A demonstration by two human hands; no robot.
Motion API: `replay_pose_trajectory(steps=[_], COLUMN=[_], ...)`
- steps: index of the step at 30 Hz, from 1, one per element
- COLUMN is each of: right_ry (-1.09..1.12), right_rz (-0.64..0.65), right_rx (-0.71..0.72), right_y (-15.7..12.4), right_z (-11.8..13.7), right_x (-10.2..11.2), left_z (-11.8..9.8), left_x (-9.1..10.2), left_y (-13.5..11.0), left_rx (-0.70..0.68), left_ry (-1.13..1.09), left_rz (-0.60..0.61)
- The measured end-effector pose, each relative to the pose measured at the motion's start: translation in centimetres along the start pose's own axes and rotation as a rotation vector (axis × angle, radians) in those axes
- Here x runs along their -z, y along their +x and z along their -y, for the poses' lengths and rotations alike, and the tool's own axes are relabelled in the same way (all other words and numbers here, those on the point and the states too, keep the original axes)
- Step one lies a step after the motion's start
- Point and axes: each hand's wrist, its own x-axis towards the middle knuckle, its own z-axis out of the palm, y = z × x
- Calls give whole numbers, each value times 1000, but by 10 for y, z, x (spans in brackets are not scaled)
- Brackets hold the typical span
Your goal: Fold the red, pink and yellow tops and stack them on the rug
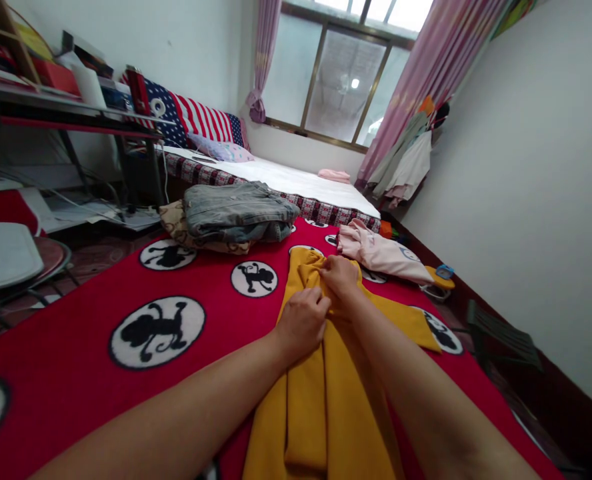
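Observation:
A long mustard-yellow garment [346, 387] lies lengthwise on a red blanket [216, 320] patterned with white circles and black figures. One of its sleeves [406, 320] stretches out to the right. My left hand [302, 327] is closed on the fabric near the middle of the upper part. Slightly farther away, my right hand [340, 275] pinches the cloth close to the garment's top end. Folds run down the front below my hands. My fingers partly hide the gathered cloth between them.
Folded denim clothes [241, 210] are piled at the blanket's far left. A pink garment [381, 252] lies at the far right. Beyond is a bed [286, 175] under a window. A cluttered desk [66, 110] and a chair [6, 257] stand left; a dark green stool [501, 333] stands right.

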Motion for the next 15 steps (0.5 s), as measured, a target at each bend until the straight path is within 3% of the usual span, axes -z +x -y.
replay_pose_trajectory(steps=[2,6,7,11,15], right_ry=[73,133,132,236,309], right_rz=[-25,193,188,-81,47], right_rx=[100,335,359,264,111], right_y=[7,21,24,25,19], right_z=[9,24,26,23,19], right_x=[6,14,13,-1,-21], left_z=[0,-1,0,2,2], left_x=[-1,-5,-6,-5,0], left_y=[1,2,2,2,1], left_rx=[-26,-81,-91,-97,-30], left_ry=[18,39,33,-38,-142], left_rz=[5,14,22,65,64])
